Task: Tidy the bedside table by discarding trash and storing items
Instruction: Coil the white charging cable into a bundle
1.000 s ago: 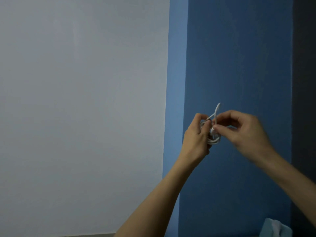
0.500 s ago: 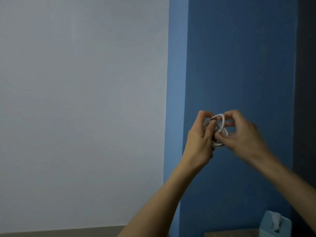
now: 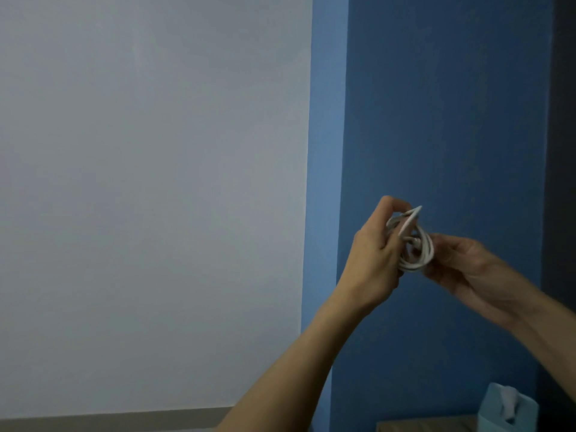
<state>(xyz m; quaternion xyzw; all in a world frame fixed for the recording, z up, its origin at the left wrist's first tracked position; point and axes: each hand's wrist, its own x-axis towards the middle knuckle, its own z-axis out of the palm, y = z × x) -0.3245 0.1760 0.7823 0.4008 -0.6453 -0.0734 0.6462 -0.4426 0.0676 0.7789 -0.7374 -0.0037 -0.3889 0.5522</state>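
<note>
Cable (image 3: 417,254) is coiled: left hand (image 3: 374,257) grips it, right hand (image 3: 467,266) pinches its right side. Best to tuck the loose end, above the left hand, through with loops tight.

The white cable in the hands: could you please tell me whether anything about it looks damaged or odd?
No damage shows. The white cable is a coiled bundle held between the left hand and right hand; one loop juts up loose at the top.
</note>
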